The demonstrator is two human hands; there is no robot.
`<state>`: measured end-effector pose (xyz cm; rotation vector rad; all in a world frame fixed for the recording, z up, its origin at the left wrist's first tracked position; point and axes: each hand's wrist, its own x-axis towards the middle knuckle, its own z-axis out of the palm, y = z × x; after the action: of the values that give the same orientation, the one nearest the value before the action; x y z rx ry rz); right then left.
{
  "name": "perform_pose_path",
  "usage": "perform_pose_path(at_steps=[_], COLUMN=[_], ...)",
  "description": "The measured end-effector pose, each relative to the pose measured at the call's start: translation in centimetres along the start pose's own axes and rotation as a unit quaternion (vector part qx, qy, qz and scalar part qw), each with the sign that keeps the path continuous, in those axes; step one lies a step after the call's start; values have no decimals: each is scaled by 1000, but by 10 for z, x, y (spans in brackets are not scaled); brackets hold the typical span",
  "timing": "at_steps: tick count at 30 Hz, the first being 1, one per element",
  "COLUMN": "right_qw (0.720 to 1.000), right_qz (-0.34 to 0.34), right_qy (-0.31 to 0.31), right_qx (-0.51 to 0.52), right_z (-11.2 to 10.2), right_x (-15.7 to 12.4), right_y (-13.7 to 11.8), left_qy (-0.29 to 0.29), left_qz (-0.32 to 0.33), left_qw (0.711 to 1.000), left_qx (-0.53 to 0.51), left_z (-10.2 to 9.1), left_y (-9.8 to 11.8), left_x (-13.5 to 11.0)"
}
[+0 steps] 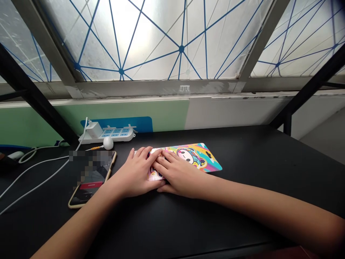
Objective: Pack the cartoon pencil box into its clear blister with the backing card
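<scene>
A colourful flat cartoon package (208, 158) with a hang hole at its right end lies on the black desk. Across its left part rests my left hand (140, 171), fingers stretched out and touching it. My right hand (179, 174) lies flat on the middle of the package, its fingertips meeting the fingers of my left hand. Neither hand is wrapped round anything. The two hands cover much of the package's left half. Beside my left wrist is a phone (93, 180) in a light-coloured case, its screen partly blurred out.
A white power strip (117, 135) with a charger (94, 129) plugged in stands against the wall. White cables (40, 167) run over the left of the black desk (258, 154). A round white plug-like piece (108, 143) sits behind the phone. Black metal bars (304, 90) slant up at both sides.
</scene>
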<state>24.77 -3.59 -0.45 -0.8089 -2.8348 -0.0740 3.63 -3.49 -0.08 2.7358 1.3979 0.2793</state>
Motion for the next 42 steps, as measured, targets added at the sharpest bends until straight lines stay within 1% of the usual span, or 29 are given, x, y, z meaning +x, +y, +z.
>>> perform_pose_path(at_steps=[2,5,12,19,22,25,30,33,36,39,42], right_qw=[1000,1000,997,994,992,987,978,974,972,975,983], right_qz=[-8,-11,-10,-2,3,24,83,120,147,163,159], right_qy=[6,4,-18,-47,-66,-89,-109,-120,-125,-106,-76], right_qx=[8,27,75,95,108,132,158,150,134,105,56], right_z=[0,-1,-3,-6,-10,-17,-30,-35,-39,-42,-41], right_x=[8,13,11,7,-2,-17,-58,-83,-100,-104,-89], right_y=[-2,2,11,16,24,36,58,71,83,85,73], left_qy=[-8,-17,-28,-45,-52,-55,-60,-66,-69,-68,-68], left_qz=[-6,-11,-9,-9,-11,-13,-15,-16,-21,-21,-18], left_qw=[1000,1000,999,999,999,998,998,998,997,997,996], left_qx=[-4,-7,-28,-12,-2,3,7,13,25,38,55], left_z=[-2,-5,-6,-6,-6,-6,-8,-9,-10,-10,-9], left_y=[-1,-3,-12,-12,-13,-14,-12,-11,-11,-10,-2], left_x=[0,1,-1,-2,-2,-3,-3,-2,-2,-3,-3])
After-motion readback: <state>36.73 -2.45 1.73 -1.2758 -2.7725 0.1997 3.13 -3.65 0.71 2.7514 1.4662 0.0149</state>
